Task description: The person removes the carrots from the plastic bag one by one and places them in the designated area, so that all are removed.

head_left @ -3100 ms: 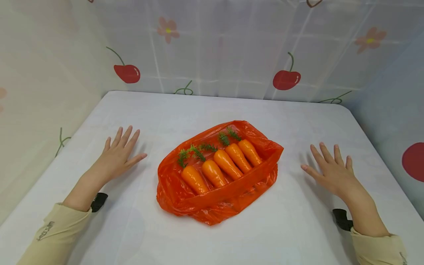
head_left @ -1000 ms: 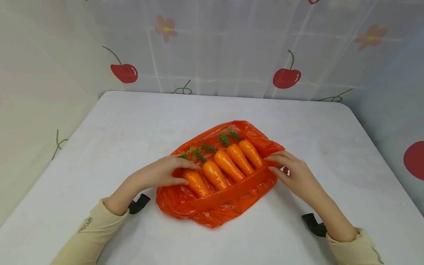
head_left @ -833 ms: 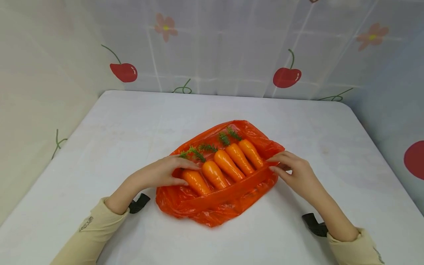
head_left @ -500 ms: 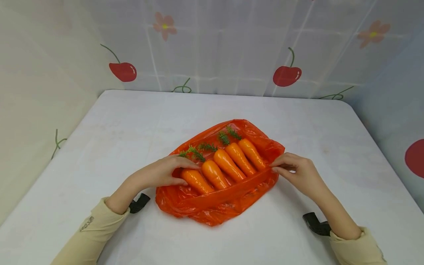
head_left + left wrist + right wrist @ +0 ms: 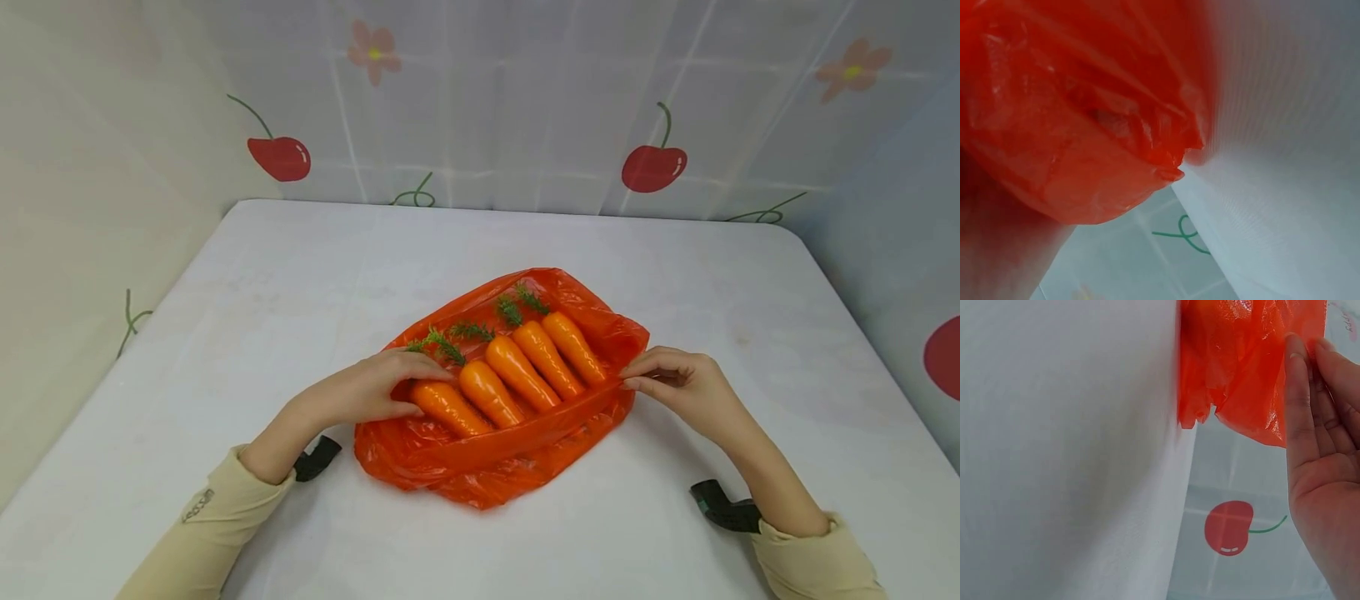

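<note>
In the head view, an orange-red plastic bag (image 5: 480, 483) lies wide open on the white table. Several glossy carrots (image 5: 517, 371) with green tops sit side by side inside it. My left hand (image 5: 378, 383) reaches over the bag's left rim, its thumb and fingers on either side of the leftmost carrot (image 5: 453, 407). At the right end, my right hand (image 5: 686, 387) pinches the bag's rim between thumb and fingertips. The right wrist view shows this pinch on the thin film. In the left wrist view the bag's crumpled side hides most of the left hand.
The white table (image 5: 337, 250) ends at a back curtain (image 5: 487, 108) printed with cherries and flowers. More curtain hangs at the left and right sides. A black wrist strap (image 5: 318, 458) shows at the left wrist, another black strap (image 5: 723, 508) at the right.
Both hands have come in from the table's sides to the bag. My right fingers have closed on the rim and drawn slightly right. The leftmost carrot has turned a little flatter.
</note>
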Available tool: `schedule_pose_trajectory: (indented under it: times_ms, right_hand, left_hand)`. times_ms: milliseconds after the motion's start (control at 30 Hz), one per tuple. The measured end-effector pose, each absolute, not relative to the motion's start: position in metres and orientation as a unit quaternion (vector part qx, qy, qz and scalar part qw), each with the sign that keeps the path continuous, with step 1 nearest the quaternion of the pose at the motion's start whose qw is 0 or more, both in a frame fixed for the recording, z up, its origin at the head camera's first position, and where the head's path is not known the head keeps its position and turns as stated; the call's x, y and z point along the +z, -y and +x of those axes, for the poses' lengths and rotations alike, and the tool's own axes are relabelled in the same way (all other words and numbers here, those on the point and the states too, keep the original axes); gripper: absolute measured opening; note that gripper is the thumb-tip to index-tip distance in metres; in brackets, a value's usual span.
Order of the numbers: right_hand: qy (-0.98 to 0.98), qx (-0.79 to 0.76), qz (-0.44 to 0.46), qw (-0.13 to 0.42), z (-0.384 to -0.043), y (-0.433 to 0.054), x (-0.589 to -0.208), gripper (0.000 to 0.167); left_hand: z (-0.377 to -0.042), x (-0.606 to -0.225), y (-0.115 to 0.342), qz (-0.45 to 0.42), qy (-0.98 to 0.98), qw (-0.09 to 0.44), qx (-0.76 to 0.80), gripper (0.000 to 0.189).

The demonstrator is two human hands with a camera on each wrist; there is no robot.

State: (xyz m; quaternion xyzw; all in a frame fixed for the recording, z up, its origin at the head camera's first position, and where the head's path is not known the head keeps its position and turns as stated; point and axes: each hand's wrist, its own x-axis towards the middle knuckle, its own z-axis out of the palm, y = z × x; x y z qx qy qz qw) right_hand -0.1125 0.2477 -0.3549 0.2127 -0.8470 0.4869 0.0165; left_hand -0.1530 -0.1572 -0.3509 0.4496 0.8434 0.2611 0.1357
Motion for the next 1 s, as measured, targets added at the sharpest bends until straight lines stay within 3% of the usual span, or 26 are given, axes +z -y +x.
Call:
schedule_pose_trajectory:
  times_ms: [467,1000]
  right_hand:
    - [0.852,0.482,0.204,0.014,-0.113,-0.248,-0.356,0.016]
    - [0.855,0.479,0.199,0.01,-0.113,-0.249,-0.356,0.015]
  left_hand:
    - [-0.156,-0.352,0.16,0.447,-0.839,0.135,0.279,0.045]
    - [-0.158,-0.345,0.17,0.414,-0.804,0.126,0.408,0.044]
